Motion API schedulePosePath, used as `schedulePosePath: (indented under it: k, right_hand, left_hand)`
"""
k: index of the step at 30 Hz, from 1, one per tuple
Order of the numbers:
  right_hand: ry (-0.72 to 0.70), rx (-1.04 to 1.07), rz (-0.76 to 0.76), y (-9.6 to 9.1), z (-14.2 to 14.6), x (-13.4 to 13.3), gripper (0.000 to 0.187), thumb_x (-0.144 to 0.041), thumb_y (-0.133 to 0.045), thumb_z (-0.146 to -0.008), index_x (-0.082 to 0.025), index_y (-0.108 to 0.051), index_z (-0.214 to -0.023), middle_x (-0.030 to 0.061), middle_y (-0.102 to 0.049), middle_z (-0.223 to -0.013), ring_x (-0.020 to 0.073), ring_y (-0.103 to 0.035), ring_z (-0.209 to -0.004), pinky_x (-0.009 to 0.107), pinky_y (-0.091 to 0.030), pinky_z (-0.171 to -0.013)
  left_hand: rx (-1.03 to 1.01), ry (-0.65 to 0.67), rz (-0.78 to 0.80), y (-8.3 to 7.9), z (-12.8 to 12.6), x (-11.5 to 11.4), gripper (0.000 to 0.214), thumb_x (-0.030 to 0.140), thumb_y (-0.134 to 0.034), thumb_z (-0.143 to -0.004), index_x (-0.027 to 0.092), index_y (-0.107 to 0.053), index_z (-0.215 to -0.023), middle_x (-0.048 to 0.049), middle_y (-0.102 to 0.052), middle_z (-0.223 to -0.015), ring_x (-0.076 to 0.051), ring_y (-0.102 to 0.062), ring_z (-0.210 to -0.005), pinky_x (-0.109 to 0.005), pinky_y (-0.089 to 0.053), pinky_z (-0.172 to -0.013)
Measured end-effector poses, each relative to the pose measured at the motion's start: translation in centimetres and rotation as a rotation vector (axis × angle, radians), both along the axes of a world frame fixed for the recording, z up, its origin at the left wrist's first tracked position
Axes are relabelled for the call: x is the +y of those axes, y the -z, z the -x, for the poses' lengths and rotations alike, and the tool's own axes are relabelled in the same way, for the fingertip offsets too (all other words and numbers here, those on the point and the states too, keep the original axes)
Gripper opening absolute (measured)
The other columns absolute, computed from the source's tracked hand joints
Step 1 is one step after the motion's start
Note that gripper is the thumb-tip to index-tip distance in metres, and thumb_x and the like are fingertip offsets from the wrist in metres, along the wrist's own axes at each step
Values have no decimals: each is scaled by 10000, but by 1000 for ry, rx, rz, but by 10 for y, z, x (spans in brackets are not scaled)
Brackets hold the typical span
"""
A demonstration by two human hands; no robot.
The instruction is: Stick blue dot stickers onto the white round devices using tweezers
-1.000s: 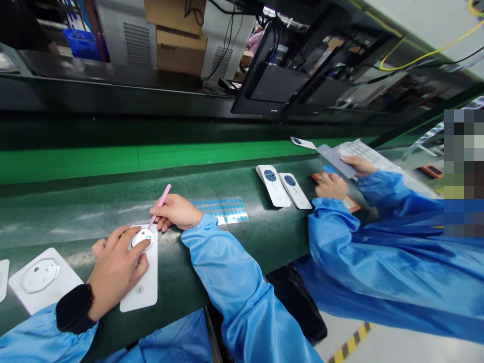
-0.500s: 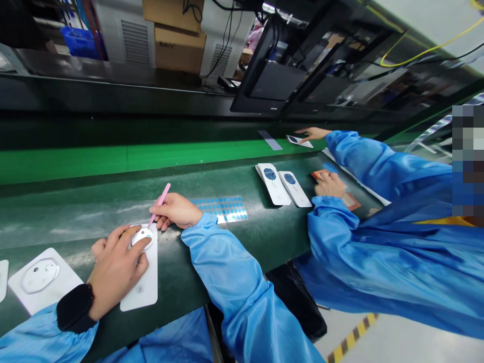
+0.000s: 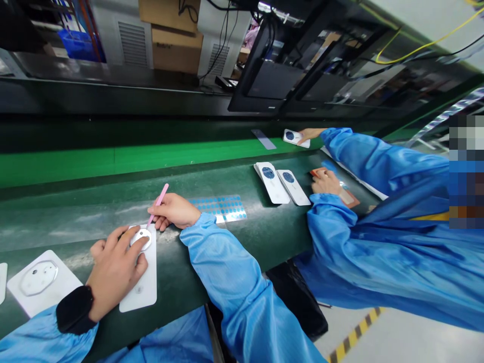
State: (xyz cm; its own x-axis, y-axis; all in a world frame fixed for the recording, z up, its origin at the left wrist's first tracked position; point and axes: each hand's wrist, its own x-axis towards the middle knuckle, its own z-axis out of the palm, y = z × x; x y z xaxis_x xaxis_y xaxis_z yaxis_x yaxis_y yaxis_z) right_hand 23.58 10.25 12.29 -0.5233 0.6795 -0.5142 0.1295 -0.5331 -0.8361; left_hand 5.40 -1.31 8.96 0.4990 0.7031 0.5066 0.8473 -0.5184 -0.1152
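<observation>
My left hand (image 3: 115,269), with a black watch (image 3: 74,310) on its wrist, lies spread and cupped over a white round piece (image 3: 141,239), fingertips pressing on it rather than pinching. That piece sits near the top of a white card (image 3: 139,291) on the dark green table (image 3: 242,242), at lower left of the frame. My right hand (image 3: 174,212) pinches a pink pick (image 3: 159,202) between thumb and fingers, like a pen, with its tip angled down at the upper edge of the piece; from here I cannot tell whether the tip actually touches it. The best way to work here seems to be firm, even pressure from the spread fingers so the piece cannot slide on the card, with the pick held short and light, its tip kept low at the edge. Just right of my right hand lies a sheet of blue round stickers (image 3: 218,209). Another white card (image 3: 41,282) lies by my left hand, and two cards with blue discs (image 3: 273,183) stand further right. At right of the frame, a co-worker's blue sleeve (image 3: 378,252) reaches in, one of their hands (image 3: 325,181) on an orange-brown pad (image 3: 350,199), the other (image 3: 310,135) at a card.
</observation>
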Motion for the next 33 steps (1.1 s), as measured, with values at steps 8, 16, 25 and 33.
schedulePosePath:
  k: [8,16,25,33]
  right_hand:
    - [9,-31,12,-3,1,-1,299,-104,-627,-1028,-134,-578,-734,-19,-616,-517,77,-577,-422,124,-517,-421]
    - [21,-17,35,-6,1,0,328,-65,-589,-1039,-131,-574,-718,-23,-610,-499,70,-574,-404,114,-516,-414]
    - [-14,103,74,13,-7,10,279,-138,-629,-1025,-125,-604,-747,17,-648,-523,93,-613,-423,138,-552,-457]
    - [45,279,135,24,-16,20,315,-187,-656,-1025,-112,-622,-721,50,-655,-525,119,-638,-443,165,-557,-481]
  left_hand:
    - [-31,-3,0,0,-1,1,323,152,-462,-947,229,-770,-892,-133,-803,-1080,-357,-691,-1062,-416,-442,-679]
    - [-57,-2,207,8,10,4,330,422,-512,-996,232,-782,-1003,-194,-754,-1225,-418,-642,-1169,-478,-519,-767]
    - [37,-201,607,-9,4,-3,393,467,-746,-857,350,-776,-1231,-146,-625,-1542,-474,-470,-1453,-602,-484,-969]
    - [86,-322,621,-26,21,37,438,377,-625,-923,437,-711,-1349,-118,-636,-1541,-467,-450,-1497,-655,-471,-1024]
